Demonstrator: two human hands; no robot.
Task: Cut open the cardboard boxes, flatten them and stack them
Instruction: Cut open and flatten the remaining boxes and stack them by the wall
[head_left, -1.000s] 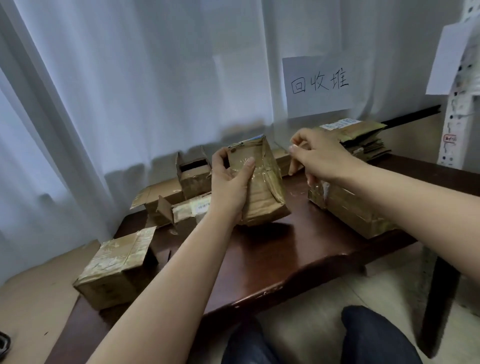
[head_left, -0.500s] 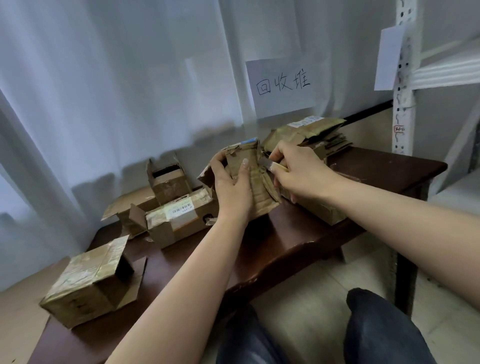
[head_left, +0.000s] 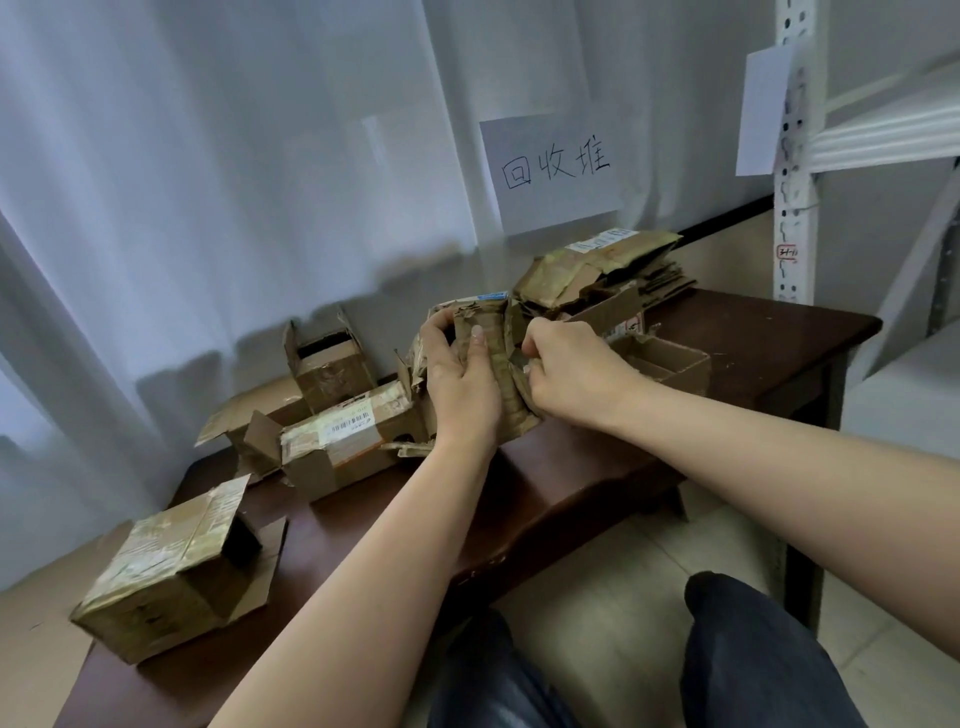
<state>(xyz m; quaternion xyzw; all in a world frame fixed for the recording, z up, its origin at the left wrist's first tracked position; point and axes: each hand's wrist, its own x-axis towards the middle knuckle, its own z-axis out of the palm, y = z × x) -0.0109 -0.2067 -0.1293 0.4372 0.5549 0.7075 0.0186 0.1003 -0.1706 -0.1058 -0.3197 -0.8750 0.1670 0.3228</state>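
Note:
My left hand (head_left: 457, 379) grips a crumpled, tape-covered cardboard box (head_left: 493, 325) and holds it upright over the dark wooden table (head_left: 753, 327). My right hand (head_left: 571, 374) is curled in a fist against the box's right side. It holds a small cutter (head_left: 518, 359), of which only a grey tip shows between the fingers and the cardboard. A stack of flattened boxes (head_left: 597, 265) lies behind, under a paper sign (head_left: 550, 171).
An open-topped box (head_left: 670, 358) sits right of my hands. On the left are a labelled box on its side (head_left: 343, 431), an upright open box (head_left: 327, 364) and a taped box (head_left: 171, 566) near the table's front corner. A white metal rack (head_left: 795, 156) stands at the right.
My right hand came from the right onto the box and has slid down its right side. The box looks more crushed. My view has turned to the right.

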